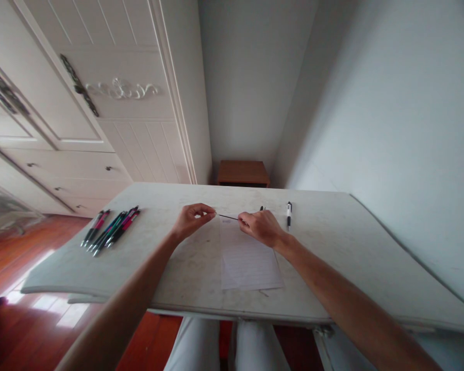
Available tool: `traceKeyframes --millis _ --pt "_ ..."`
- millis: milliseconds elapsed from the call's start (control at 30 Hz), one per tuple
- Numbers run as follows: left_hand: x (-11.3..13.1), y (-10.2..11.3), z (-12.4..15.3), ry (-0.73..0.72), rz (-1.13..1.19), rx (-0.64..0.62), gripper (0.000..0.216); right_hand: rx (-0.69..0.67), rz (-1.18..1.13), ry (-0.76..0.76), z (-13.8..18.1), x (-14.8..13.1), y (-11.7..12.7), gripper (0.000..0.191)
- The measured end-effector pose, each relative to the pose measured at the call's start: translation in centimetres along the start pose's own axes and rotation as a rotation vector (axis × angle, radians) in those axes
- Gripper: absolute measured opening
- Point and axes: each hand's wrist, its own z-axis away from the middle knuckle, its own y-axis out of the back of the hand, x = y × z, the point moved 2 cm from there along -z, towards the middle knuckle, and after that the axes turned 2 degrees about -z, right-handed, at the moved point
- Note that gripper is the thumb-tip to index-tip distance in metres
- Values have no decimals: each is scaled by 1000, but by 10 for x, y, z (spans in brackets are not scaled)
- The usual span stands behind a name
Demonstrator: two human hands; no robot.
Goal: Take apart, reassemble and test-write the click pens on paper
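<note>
A thin dark pen refill (229, 217) spans the gap between my hands, above the top of a lined sheet of paper (251, 263). The fingertips of my left hand (194, 219) are pinched at its left end, where a small pale tip shows. My right hand (261, 226) is closed around the other end, hiding that part. Just behind the right knuckles a dark pen part (262, 208) peeks out, mostly covered. To the right of that hand lies a white and black pen (289, 215). Some small writing marks the paper's top left.
Several pens (110, 229) with pink, green and black barrels lie in a bunch on the left of the white table (320, 268). A white wardrobe (139, 139) stands beyond on the left, a wall on the right. A small brown cabinet (243, 171) sits behind the table.
</note>
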Motion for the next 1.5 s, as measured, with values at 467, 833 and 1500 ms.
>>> traceKeyframes --millis 467,833,1500 --pt "1 1 2 58 155 -72 24 51 -59 72 0 1 -2 27" --pt "3 1 1 150 309 -60 28 312 -320 119 6 21 14 37" --pt "5 -2 3 146 316 -75 37 371 -413 159 5 16 6 21"
